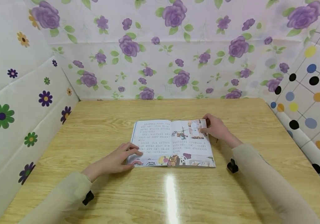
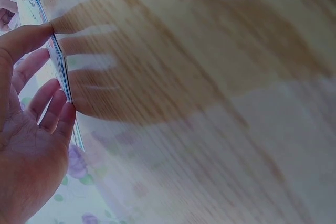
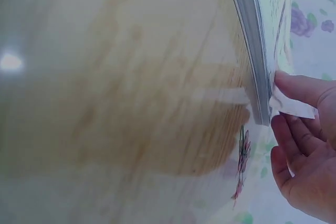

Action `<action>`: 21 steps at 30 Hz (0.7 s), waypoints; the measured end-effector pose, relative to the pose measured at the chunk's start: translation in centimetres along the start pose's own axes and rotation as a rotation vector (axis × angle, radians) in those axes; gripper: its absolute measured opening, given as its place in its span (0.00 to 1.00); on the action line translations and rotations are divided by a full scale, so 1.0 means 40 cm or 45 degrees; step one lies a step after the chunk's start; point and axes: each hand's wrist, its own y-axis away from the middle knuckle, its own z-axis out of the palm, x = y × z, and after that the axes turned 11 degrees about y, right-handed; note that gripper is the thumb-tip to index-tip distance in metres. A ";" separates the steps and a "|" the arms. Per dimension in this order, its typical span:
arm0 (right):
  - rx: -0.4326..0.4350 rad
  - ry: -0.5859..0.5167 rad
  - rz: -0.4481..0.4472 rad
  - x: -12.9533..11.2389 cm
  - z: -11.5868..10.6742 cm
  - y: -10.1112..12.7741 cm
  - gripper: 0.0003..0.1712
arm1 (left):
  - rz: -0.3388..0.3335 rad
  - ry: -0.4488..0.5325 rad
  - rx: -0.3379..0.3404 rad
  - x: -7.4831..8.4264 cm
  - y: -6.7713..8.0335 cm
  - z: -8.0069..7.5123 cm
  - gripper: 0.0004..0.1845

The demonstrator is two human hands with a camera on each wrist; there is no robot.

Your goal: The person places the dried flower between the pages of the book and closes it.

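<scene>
The book open under my hands carries rows of print on both pages. I can't read any of it; it is too small.

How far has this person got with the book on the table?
The book already lies open flat on the wooden table. Left hand rests straight fingers on the left page's lower corner; right hand pinches the right page's top corner, lifting it slightly. The page is not yet turned.
</scene>
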 end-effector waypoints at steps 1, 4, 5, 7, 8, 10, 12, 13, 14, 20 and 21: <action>0.007 -0.016 0.013 0.002 -0.001 0.004 0.25 | 0.000 0.000 0.000 0.000 0.000 0.001 0.23; 0.037 -0.061 0.030 0.005 -0.008 0.017 0.23 | 0.003 0.003 0.000 -0.001 0.000 0.002 0.23; 0.046 -0.078 0.031 0.006 -0.011 0.021 0.23 | 0.005 0.004 0.002 -0.001 0.000 0.002 0.23; 0.061 -0.118 0.033 0.005 -0.020 0.030 0.22 | 0.006 0.004 0.002 0.000 0.000 0.001 0.23; 0.067 -0.137 0.033 0.002 -0.025 0.034 0.21 | 0.008 0.004 0.002 0.000 0.001 0.000 0.23; 0.072 -0.163 0.031 -0.004 -0.034 0.043 0.21 | 0.008 0.007 0.001 0.002 0.001 -0.002 0.23; 0.071 -0.184 0.032 -0.011 -0.043 0.052 0.21 | 0.005 0.010 -0.001 0.003 0.001 -0.003 0.23; 0.073 -0.195 0.031 -0.015 -0.047 0.056 0.20 | 0.004 0.012 -0.002 0.004 0.000 -0.003 0.23; 0.071 -0.203 0.032 -0.018 -0.050 0.060 0.20 | 0.003 0.013 -0.002 0.004 0.000 -0.003 0.23; 0.083 -0.234 0.022 -0.043 -0.069 0.079 0.21 | -0.002 0.002 -0.005 0.000 0.000 -0.002 0.23; 0.087 -0.246 0.019 -0.048 -0.073 0.082 0.21 | -0.003 0.002 -0.006 0.001 0.000 -0.002 0.23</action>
